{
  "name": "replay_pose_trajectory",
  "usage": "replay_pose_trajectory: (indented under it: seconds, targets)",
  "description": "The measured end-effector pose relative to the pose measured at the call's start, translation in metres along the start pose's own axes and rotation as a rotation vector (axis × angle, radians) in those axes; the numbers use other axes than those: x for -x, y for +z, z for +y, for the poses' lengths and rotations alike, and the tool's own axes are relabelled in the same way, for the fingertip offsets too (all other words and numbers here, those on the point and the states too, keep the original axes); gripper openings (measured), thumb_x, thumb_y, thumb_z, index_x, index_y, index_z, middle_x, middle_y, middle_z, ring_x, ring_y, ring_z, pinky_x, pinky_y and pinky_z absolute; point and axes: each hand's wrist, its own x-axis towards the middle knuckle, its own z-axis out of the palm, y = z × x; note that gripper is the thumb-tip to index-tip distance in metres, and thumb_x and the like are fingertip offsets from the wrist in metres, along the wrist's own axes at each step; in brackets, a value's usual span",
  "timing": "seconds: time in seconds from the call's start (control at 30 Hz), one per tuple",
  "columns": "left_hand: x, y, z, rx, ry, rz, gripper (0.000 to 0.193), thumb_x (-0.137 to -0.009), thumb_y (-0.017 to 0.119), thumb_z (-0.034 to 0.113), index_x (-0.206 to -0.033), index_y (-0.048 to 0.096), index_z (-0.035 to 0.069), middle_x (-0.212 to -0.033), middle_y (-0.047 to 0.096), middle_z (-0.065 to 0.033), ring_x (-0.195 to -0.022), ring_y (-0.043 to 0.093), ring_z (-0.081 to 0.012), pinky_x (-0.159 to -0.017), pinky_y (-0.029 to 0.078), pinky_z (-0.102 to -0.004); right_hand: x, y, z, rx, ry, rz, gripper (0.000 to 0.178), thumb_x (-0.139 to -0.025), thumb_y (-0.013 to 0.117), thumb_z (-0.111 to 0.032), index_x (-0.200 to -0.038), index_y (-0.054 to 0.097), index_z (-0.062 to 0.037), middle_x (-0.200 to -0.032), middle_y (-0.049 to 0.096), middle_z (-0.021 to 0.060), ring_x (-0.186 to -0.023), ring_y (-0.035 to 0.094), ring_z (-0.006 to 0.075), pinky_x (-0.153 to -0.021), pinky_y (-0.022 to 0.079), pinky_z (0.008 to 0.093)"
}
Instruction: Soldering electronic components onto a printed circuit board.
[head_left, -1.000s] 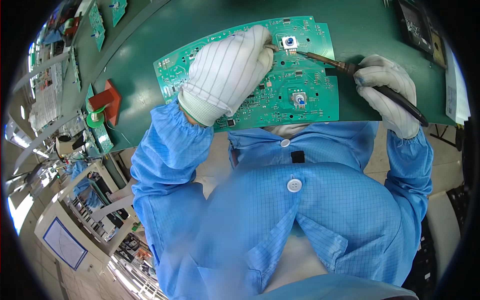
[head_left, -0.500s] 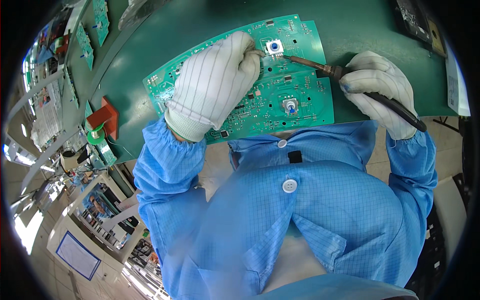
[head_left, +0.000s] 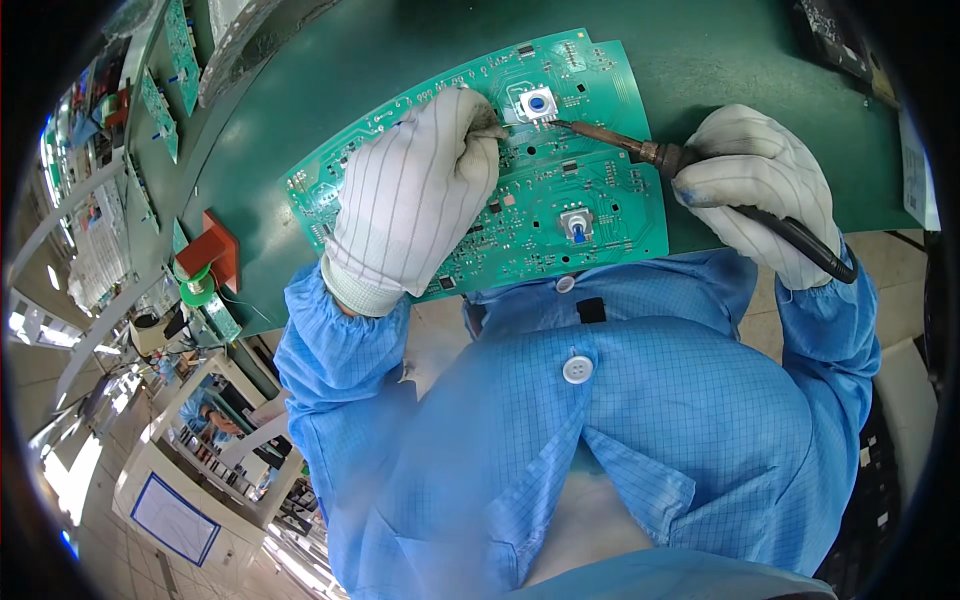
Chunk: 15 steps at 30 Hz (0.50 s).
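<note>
A green circuit board (head_left: 625, 215) lies on the table under both hands. Two square metal rotary switches with blue centres stand on it, the upper switch (head_left: 537, 103) and the lower switch (head_left: 577, 226). My gloved right hand (head_left: 765, 175) grips a soldering iron (head_left: 660, 155) in a pen hold. Its tip meets the board at the pins along the lower edge of the upper switch. My gloved left hand (head_left: 425, 175) rests over the board's left part, thumb and forefinger pinched just left of that switch. Whatever is in this pinch is too small to make out.
A red-brown stand with a green solder wire spool (head_left: 198, 287) sits left of the board. Further left are several more circuit boards (head_left: 160, 112) and clear plastic wrapping (head_left: 235, 55). A dark box-like object (head_left: 845, 45) stands at the far right of the green table (head_left: 400, 55).
My left hand has shifted slightly left and nearer to me. The iron's tip has moved a little left, along the upper switch's pins. The view has shifted slightly.
</note>
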Motion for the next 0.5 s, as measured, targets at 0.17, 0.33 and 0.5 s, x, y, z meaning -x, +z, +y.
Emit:
replay_pose_trajectory:
  seconds: [0.17, 0.33, 0.5]
  targets:
    - [0.0049, 0.0042, 0.0045, -0.097, 0.022, 0.034, 0.009, -0.091, 0.062, 0.017, -0.095, 0.059, 0.009, -0.079, 0.066, -0.0129, -0.065, 0.066, -0.0324, -0.057, 0.054, -0.0403, 0.0002, -0.0006, -0.0009, -0.026, 0.004, 0.0, 0.024, -0.078, 0.077, -0.011, -0.098, 0.065, -0.0088, -0.089, 0.068, 0.0067, -0.082, 0.065, 0.0301, -0.075, 0.054, 0.0405]
    - [0.0044, 0.006, 0.0014, -0.071, 0.018, 0.035, 0.012, -0.09, 0.064, 0.018, -0.097, 0.06, 0.01, -0.08, 0.066, -0.0137, -0.063, 0.066, -0.0317, -0.056, 0.053, -0.0401, 0.0005, -0.0008, -0.0014, -0.023, 0.026, 0.005, 0.025, -0.077, 0.077, -0.011, -0.099, 0.065, -0.0087, -0.089, 0.067, 0.0074, -0.082, 0.065, 0.0304, -0.074, 0.054, 0.0411]
    - [0.0065, 0.0086, 0.0028, -0.125, 0.015, 0.055, 0.012, -0.09, 0.065, 0.02, -0.096, 0.059, 0.011, -0.08, 0.065, -0.0128, -0.061, 0.065, -0.0297, -0.053, 0.053, -0.0388, 0.0003, -0.0011, -0.0003, -0.03, 0.028, -0.017, 0.025, -0.077, 0.077, -0.01, -0.099, 0.066, -0.0082, -0.09, 0.067, 0.0088, -0.082, 0.065, 0.031, -0.075, 0.054, 0.0409]
